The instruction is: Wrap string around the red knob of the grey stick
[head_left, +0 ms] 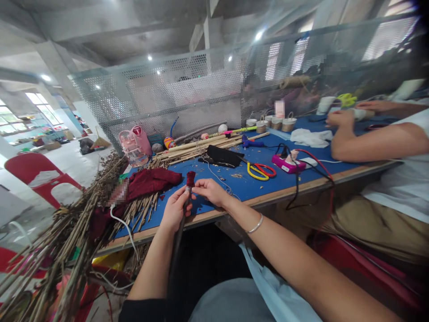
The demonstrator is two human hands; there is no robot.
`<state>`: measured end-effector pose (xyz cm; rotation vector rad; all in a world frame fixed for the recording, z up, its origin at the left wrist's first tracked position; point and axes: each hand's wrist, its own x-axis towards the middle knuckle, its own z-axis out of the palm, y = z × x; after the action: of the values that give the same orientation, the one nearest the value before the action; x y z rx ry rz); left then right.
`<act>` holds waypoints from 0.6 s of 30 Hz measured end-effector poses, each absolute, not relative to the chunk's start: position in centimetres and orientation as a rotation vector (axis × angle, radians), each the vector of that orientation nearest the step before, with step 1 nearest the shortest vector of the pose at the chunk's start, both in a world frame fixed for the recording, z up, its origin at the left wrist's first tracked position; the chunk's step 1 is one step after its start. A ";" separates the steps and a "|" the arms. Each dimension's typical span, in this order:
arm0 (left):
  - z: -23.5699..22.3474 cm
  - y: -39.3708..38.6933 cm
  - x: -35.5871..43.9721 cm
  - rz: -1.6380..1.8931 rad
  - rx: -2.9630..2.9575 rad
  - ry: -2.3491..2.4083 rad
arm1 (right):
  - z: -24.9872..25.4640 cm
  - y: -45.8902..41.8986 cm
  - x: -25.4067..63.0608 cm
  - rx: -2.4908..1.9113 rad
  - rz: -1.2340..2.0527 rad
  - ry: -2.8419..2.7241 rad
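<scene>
My left hand point(176, 208) is closed around a dark stick point(180, 237) that slants up from my lap over the table's front edge. At its top sits a tuft of dark red cloth point(190, 178), gathered at the neck. My right hand point(212, 191) pinches beside that neck; what lies between its fingertips is too small to make out. A thin pale thread point(217, 176) trails over the table near the right hand. Left of my hands, a larger dark red cloth point(147, 182) lies over bundled dried stalks point(87, 214).
On the blue table point(254, 192) lie yellow-and-red-handled scissors point(259, 171), black cloth point(224, 156), a blue glue gun point(251, 142) and a magenta power strip point(288, 164) with cords. Behind are pale sticks point(187, 150) and a mesh screen point(201, 80). A co-worker's arms point(375, 138) reach in at right.
</scene>
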<state>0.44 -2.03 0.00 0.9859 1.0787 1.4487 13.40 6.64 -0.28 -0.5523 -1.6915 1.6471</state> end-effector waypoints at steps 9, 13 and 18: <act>0.2 -2.1 0.7 1.477 0.959 1.097 | -0.1 6.4 13.6 -0.493 1.642 -1.775; 0.2 -2.1 0.7 1.489 0.954 1.097 | -0.5 6.8 13.5 -0.493 1.645 -1.758; 0.0 -2.1 0.4 1.474 0.956 1.069 | -0.9 7.1 13.2 -0.539 1.629 -1.689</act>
<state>0.36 -2.07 0.01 0.9564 1.0689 1.4740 13.20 7.07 -0.91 -0.5392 -1.6889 1.6285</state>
